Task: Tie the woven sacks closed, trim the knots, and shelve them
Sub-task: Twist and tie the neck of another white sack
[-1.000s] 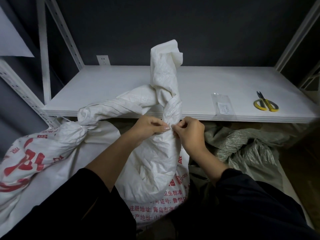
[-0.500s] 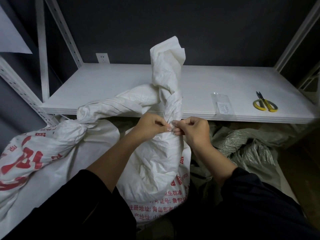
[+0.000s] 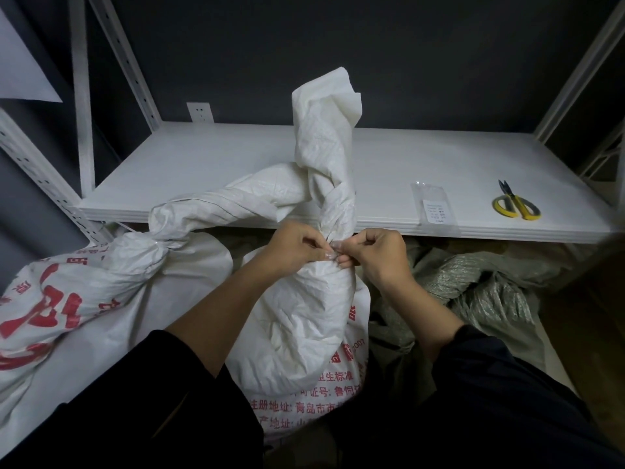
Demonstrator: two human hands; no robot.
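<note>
Head view: both hands' fingers (image 3: pixel 327 254) pinch a thin tie at the sack (image 3: pixel 304 316) neck.

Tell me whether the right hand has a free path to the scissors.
Probably yes: the scissors lie in the open on the shelf, up and right of the right hand, but it is pinching the sack neck.

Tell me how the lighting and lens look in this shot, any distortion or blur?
Head view: dim, even light, no harsh glare; the white shelf is brightest. Wide-angle bending splays the shelf uprights outward. Both hands at the sack neck look sharp; dark sleeves lose detail.
</note>
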